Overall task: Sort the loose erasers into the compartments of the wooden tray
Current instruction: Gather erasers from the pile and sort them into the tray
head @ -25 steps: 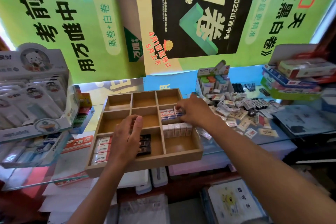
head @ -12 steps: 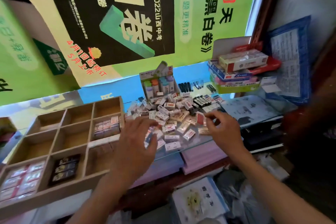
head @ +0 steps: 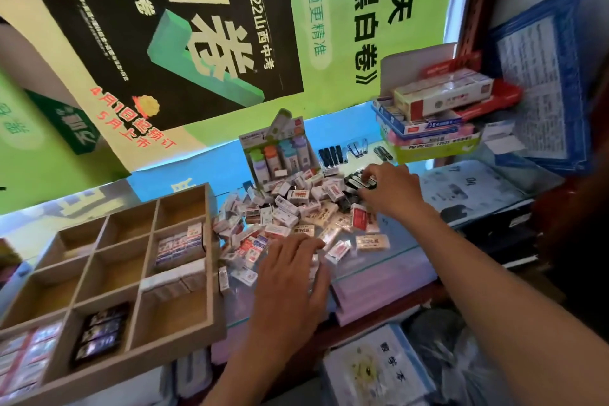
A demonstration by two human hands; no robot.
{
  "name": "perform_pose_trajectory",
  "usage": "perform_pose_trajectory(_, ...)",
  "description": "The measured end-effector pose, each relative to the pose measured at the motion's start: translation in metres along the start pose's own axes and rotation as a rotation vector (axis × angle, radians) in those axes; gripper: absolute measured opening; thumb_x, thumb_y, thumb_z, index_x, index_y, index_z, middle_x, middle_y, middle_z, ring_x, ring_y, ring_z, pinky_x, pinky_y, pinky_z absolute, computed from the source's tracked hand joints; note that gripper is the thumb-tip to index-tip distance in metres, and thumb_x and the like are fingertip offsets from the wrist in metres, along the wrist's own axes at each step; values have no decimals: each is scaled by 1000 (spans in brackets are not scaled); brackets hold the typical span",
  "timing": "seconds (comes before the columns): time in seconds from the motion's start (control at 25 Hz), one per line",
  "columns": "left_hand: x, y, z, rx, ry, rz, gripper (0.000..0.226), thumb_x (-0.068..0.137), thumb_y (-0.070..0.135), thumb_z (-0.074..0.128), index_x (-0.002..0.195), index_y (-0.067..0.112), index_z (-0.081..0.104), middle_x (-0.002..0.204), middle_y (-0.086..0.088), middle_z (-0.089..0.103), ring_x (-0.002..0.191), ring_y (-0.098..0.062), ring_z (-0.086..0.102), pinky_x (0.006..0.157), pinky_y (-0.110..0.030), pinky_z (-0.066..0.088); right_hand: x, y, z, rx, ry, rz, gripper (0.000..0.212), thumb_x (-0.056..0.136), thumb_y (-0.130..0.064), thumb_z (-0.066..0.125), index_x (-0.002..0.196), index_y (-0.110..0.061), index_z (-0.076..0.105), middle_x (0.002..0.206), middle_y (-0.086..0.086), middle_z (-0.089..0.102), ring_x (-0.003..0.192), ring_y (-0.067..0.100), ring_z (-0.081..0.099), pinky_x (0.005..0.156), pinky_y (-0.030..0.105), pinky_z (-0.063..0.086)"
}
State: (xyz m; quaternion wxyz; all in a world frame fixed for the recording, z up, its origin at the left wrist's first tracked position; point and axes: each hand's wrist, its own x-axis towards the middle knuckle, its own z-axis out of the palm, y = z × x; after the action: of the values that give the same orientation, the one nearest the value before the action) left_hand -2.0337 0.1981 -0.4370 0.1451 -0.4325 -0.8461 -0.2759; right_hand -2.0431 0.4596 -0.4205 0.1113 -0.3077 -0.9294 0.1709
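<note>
1. Nearest, at lower left: wooden tray [head: 211, 277], three by three compartments. Front-left compartment packed with white-and-red erasers [head: 24, 359]; front-middle holding black erasers [head: 100, 334]; front-right bare.
2. Middle row of the tray: right compartment filled with a row of white erasers [head: 174, 280], the other two bare. Back row: right-hand compartment holding erasers with red-and-blue labels [head: 179, 245]; the rest bare.
3. Just right of the tray: left hand [head: 291, 277], palm down, fingers straight and spread, resting flat on the near edge of the loose pile, gripping nothing.
4. Beyond it: pile of loose erasers [head: 296, 211] scattered on the glass counter [head: 395, 260], touching the tray's right wall.
5. Farther right: right hand [head: 390, 189] at the pile's far edge, fingers curled onto a row of black-sleeved erasers [head: 357, 182]; pinching or only touching, cannot tell.
6. Behind the pile: display box of coloured sticks [head: 280, 152], upright.
7. Far right: stack of boxes [head: 435, 122]; green poster [head: 197, 43] on the wall behind.
</note>
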Motion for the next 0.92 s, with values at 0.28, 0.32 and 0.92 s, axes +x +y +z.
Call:
perform_pose_trajectory(0.28,3,3,-17,-123,95,-38,27,90,31,48,113,24,60,115,10,58,110,-10,49,96,-38,44,7,-6,-1,-6,112,21,42,72,-41,76,100,-18,55,96,4,65,94,29,60,84,39,47)
perform_pose_trajectory(0.32,3,3,-21,-138,115,-54,26,90,29,49,113,24,60,115,10,58,110,-9,48,97,-38,44,4,-5,-1,24,132,43,44,70,-41,77,99,-18,53,94,4,64,92,29,60,82,39,48)
perform_pose_trajectory(0.92,-21,-28,-125,-1446,347,-958,22,98,19,57,119,17,64,108,-10,73,98,-26,72,82,-43,59,-183,-208,9,944,-39,-319,28,76,-19,80,94,-24,58,87,-9,66,81,4,65,68,19,53)
